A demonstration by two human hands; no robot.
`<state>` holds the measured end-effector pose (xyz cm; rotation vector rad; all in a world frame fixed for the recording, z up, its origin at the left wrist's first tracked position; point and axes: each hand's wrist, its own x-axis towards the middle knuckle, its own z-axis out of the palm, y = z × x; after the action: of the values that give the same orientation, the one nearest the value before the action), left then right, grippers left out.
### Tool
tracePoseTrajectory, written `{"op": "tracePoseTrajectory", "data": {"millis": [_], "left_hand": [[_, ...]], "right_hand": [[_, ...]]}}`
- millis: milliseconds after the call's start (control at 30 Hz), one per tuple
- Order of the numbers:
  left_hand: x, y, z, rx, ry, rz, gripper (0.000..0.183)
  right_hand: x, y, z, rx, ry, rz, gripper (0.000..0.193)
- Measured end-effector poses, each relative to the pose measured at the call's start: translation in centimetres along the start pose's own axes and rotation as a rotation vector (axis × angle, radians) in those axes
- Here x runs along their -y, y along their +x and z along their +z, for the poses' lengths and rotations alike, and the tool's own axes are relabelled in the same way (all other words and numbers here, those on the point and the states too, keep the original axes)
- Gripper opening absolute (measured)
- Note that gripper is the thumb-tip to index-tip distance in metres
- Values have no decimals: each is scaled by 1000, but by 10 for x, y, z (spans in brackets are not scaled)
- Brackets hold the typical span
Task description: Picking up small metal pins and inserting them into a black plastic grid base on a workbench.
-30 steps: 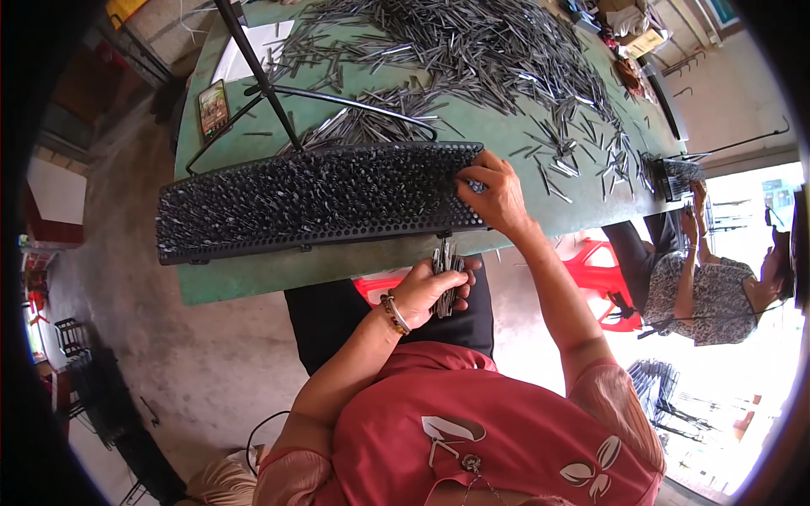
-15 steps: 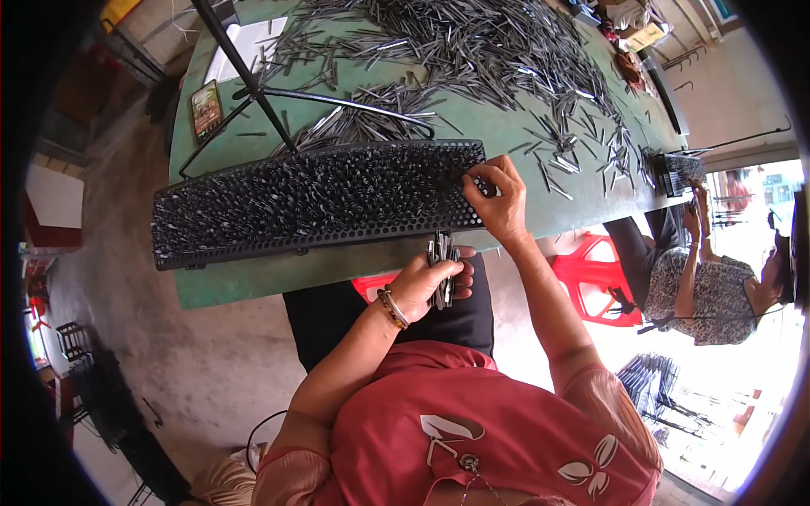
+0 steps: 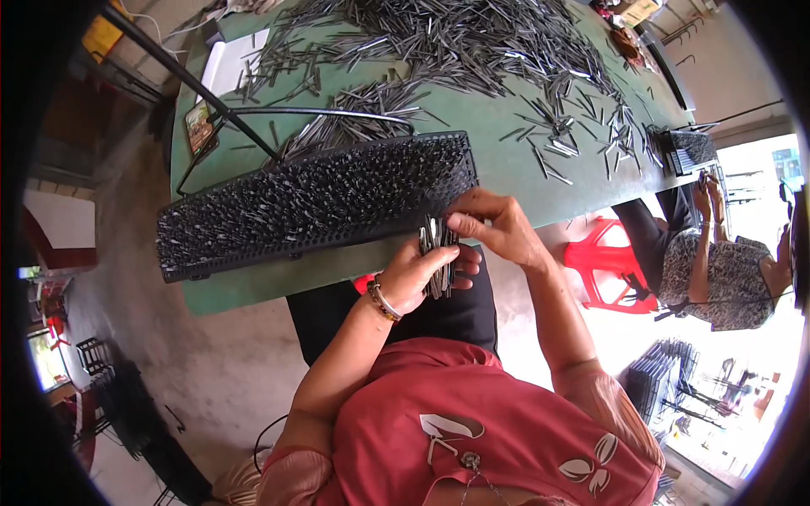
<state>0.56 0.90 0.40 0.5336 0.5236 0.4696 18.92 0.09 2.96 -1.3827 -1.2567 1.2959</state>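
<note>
A bundle of thin, dark metal strips (image 3: 435, 234) stands roughly upright in my left hand (image 3: 412, 277), which is closed around it just below the rack's near edge. At the bundle's upper end is my right hand (image 3: 509, 229), thumb and forefinger drawn together. Whether a strip sits between those fingertips cannot be made out. Beyond both hands lies a long black perforated rack (image 3: 190, 271), slanting across the table edge. Most of its holes are filled with similar strips standing on end. Its right end shows fewer of them.
A large heap of loose strips (image 3: 472, 42) covers the far part of the green table (image 3: 540, 202). Black metal rods (image 3: 224, 110) rise behind the rack. A phone (image 3: 199, 126) and white paper (image 3: 234, 63) lie left. At right, another person (image 3: 717, 274) works near a red stool (image 3: 595, 261).
My right hand has come from the rack's right end down to the bundle in my left hand. The left hand keeps its hold. The view has shifted slightly.
</note>
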Motion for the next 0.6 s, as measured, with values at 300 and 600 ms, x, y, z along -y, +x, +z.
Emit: {"op": "tracePoseTrajectory", "data": {"millis": [300, 600], "left_hand": [[4, 15, 9, 11, 141, -38, 28], [26, 32, -4, -190, -17, -157, 23]], "right_hand": [[-10, -4, -21, -230, 162, 68, 19], [-22, 42, -19, -502, -370, -382, 17]]}}
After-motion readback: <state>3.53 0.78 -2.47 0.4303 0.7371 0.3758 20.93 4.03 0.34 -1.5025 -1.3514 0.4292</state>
